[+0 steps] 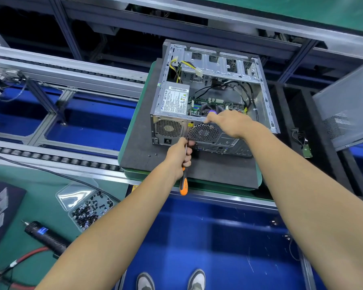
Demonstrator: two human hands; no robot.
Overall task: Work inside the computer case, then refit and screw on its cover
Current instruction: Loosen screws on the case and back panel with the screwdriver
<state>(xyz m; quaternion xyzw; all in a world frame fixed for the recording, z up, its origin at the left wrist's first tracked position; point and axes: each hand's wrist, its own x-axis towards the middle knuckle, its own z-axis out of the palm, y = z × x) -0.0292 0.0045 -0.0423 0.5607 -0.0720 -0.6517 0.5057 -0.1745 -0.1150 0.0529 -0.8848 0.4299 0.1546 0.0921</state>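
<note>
An open grey computer case (262, 95) lies on a dark mat, its inside facing up: power supply (174, 99), motherboard, black and yellow cables. Its rear panel with two round fan grilles faces me. My left hand (179, 155) grips an orange-and-black screwdriver (183, 185) by the upper handle, shaft pointing up at the rear panel between the grilles. My right hand (226, 123) rests on the case's top rear edge, fingers curled over the rim. The grey side cover (348, 105) leans at the right, off the case.
The mat sits on a green pallet (134, 130) on a roller conveyor. On the green bench at left are an open plastic box of small screws (88, 210), an electric screwdriver (44, 235) with red cable, and pliers. A small green board (307, 150) lies right of the mat.
</note>
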